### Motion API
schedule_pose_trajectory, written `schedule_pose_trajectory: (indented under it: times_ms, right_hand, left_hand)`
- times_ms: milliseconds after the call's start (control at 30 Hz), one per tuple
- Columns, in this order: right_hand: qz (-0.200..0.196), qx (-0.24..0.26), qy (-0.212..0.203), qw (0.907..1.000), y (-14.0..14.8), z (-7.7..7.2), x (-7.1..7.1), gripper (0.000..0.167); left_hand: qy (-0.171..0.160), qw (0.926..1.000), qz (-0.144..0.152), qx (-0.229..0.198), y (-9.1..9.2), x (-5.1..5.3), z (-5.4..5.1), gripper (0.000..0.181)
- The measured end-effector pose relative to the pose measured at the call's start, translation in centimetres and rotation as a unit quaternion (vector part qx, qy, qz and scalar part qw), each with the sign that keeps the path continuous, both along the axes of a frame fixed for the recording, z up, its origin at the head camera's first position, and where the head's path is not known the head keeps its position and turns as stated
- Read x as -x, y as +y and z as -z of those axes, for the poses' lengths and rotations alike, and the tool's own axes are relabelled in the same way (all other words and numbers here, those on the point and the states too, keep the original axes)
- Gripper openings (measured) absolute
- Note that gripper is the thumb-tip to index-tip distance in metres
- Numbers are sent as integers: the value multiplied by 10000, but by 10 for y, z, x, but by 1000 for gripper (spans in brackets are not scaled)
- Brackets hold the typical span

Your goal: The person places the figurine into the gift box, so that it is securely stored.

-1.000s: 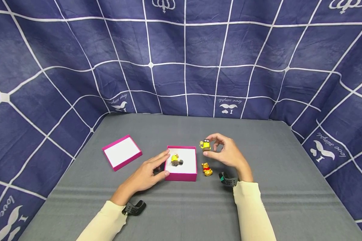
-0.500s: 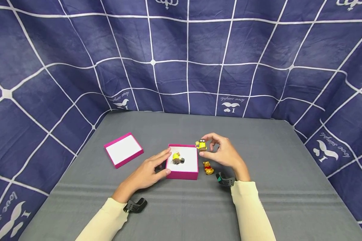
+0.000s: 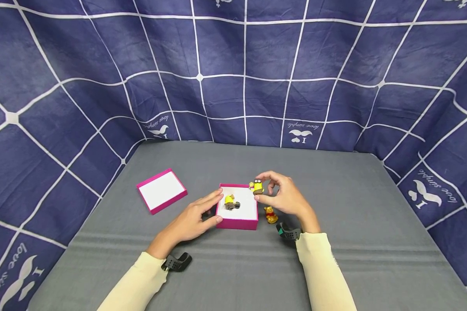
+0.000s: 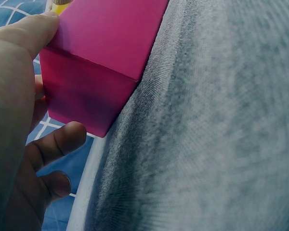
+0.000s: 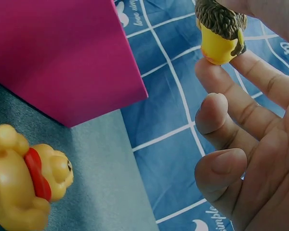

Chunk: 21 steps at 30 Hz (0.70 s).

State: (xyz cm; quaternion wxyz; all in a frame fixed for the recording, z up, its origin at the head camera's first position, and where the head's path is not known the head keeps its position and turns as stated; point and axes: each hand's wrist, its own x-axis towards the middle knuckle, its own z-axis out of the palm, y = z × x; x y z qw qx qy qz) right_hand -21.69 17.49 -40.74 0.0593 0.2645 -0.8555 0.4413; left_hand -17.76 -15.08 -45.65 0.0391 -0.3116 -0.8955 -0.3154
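Observation:
A pink box (image 3: pixel 237 223) with a white inside stands uncovered on the table. My left hand (image 3: pixel 190 222) rests along its left wall, thumb near the front corner and fingers fairly straight toward the back. Inside the box lies a yellow-and-brown Minion figurine (image 3: pixel 230 203) on its side. My right hand (image 3: pixel 289 196) pinches another Minion figurine (image 3: pixel 258 186) upright between thumb and fingertips, above the box's right rim. The right wrist view shows its furry brown lower part (image 5: pixel 221 19). A Winnie the Pooh figurine (image 3: pixel 270 215) in a red shirt sits right of the box.
The pink lid (image 3: pixel 163 192) lies with its white inside up, left of the box. A grey cloth covers the table (image 3: pixel 241 268). A blue curtain (image 3: pixel 264 99) with white lines hangs behind and at the sides.
My right hand has moved left with the Minion figurine, from right of the box to over its right rim. The left hand stays at the box. The view has tilted slightly.

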Motion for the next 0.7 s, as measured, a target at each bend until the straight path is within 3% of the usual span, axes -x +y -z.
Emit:
schedule_pose_trajectory:
  times_ms: [700]
  right_hand:
    - [59,-373,-158,9992,-18,12,4,46]
  left_hand:
    - [-71,9999,45,-62,0,1,1,69]
